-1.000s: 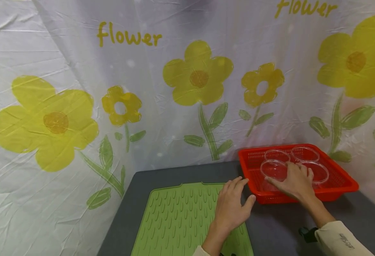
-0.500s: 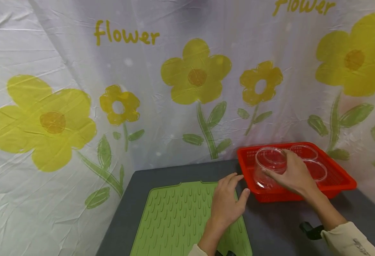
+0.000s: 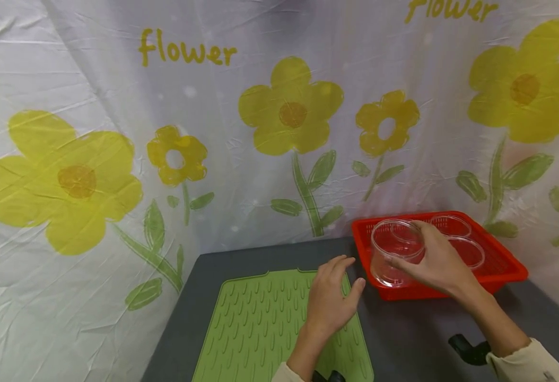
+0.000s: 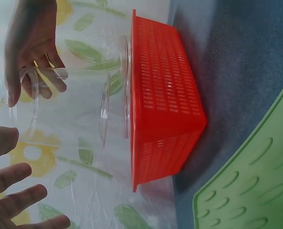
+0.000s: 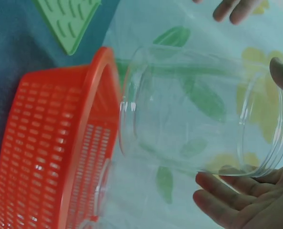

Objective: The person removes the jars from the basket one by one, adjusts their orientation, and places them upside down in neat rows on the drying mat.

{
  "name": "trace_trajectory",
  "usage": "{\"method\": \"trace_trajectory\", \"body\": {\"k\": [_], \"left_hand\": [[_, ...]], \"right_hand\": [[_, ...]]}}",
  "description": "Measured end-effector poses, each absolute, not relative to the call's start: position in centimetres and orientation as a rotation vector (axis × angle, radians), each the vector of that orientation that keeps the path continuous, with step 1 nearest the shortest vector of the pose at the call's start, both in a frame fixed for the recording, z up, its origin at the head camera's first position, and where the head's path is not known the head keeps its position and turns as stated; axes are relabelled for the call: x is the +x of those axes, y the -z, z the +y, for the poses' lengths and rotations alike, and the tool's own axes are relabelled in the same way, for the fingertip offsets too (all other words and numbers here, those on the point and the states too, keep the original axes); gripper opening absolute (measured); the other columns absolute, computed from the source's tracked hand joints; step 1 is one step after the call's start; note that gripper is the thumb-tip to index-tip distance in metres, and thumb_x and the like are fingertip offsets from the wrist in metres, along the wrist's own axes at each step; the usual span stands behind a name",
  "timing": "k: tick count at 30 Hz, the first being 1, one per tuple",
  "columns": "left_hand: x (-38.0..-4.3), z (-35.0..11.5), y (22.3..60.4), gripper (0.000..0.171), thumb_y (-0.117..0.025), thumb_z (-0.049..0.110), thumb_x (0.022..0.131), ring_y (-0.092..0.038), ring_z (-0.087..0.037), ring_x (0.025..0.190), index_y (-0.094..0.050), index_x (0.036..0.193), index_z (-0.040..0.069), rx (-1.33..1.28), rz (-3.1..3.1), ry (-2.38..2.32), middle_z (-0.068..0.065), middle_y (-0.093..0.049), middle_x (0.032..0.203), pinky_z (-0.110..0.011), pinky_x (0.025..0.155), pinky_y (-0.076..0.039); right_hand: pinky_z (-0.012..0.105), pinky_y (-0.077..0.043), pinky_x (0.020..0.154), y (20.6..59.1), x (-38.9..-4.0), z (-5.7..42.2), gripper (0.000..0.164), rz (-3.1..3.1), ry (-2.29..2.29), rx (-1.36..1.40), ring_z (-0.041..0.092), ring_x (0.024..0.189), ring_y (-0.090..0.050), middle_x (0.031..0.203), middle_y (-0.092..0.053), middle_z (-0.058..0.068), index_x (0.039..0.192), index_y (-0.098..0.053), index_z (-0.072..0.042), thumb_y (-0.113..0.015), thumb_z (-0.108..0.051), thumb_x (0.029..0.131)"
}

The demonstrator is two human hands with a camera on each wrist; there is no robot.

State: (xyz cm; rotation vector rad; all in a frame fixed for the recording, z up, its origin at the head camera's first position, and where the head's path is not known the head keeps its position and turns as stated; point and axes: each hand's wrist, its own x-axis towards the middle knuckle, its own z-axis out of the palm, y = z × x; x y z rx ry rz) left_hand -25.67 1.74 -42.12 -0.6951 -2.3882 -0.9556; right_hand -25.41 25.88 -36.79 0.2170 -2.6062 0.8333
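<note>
My right hand (image 3: 439, 260) grips a clear jar (image 5: 189, 105) near its top, thumb on one side and fingers on the other. The jar is see-through with a round rim, held upright and lifted above the red basket (image 3: 513, 270), over its left side. Several more clear jars (image 3: 472, 252) stand inside the basket. My left hand (image 3: 329, 297) hovers over the right part of the green mat (image 3: 260, 318), fingers spread and holding nothing. In the left wrist view its fingertips (image 4: 25, 171) are apart from the jar (image 4: 70, 107).
The ridged green mat lies on the dark grey table (image 3: 403, 339), left of the basket. Behind the table hangs a white cloth (image 3: 241, 201) printed with yellow flowers. The basket has perforated walls and stands close to this cloth.
My right hand has taken a jar out from among the others, raising it and then shifting it left toward the basket's near-left edge. My left hand has drifted slightly left.
</note>
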Motion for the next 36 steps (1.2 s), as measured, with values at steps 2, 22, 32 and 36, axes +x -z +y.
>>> {"method": "trace_trajectory", "body": {"k": [2, 22, 32, 36], "left_hand": [[-25.7, 1.5, 42.0, 0.041, -0.064, 0.035, 0.099, -0.059, -0.024, 0.130, -0.064, 0.136, 0.019, -0.699, -2.393, 0.967, -0.002, -0.061, 0.143, -0.047, 0.103, -0.053], [-25.5, -0.4, 40.4, 0.071, -0.079, 0.042, 0.088, -0.050, -0.025, 0.140, -0.051, 0.149, 0.019, -0.770, -2.460, 1.150, 0.001, -0.050, 0.155, -0.049, 0.105, -0.052], [-25.4, -1.0, 39.8, 0.096, -0.088, 0.047, 0.077, -0.044, -0.021, 0.146, -0.037, 0.156, 0.031, -0.831, -2.569, 1.263, 0.007, -0.042, 0.160, -0.053, 0.111, -0.047], [-25.2, -1.2, 39.6, 0.103, -0.091, 0.045, 0.073, -0.045, -0.017, 0.143, -0.033, 0.157, 0.036, -0.846, -2.609, 1.390, 0.011, -0.043, 0.157, -0.048, 0.110, -0.048]], "right_hand": [[0.074, -0.046, 0.097, 36.6, -25.1, 25.6, 0.104, -2.612, -0.838, 0.231, 0.052, 0.126, -0.049, 0.146, -0.046, 0.033, 0.150, -0.035, 0.008, -0.084, -0.050, 0.079], [0.065, -0.054, 0.091, 36.5, -23.4, 23.1, 0.101, -2.598, -0.868, 0.438, 0.041, 0.115, -0.062, 0.138, -0.057, 0.023, 0.147, -0.042, 0.001, -0.087, -0.053, 0.076], [0.065, -0.054, 0.091, 36.3, -22.7, 22.4, 0.098, -2.606, -0.847, 0.634, 0.041, 0.120, -0.062, 0.142, -0.058, 0.019, 0.147, -0.046, -0.003, -0.087, -0.054, 0.075], [0.066, -0.054, 0.092, 36.3, -22.6, 22.3, 0.098, -2.620, -0.874, 0.704, 0.040, 0.123, -0.061, 0.143, -0.058, 0.015, 0.148, -0.046, -0.006, -0.088, -0.053, 0.074]]}}
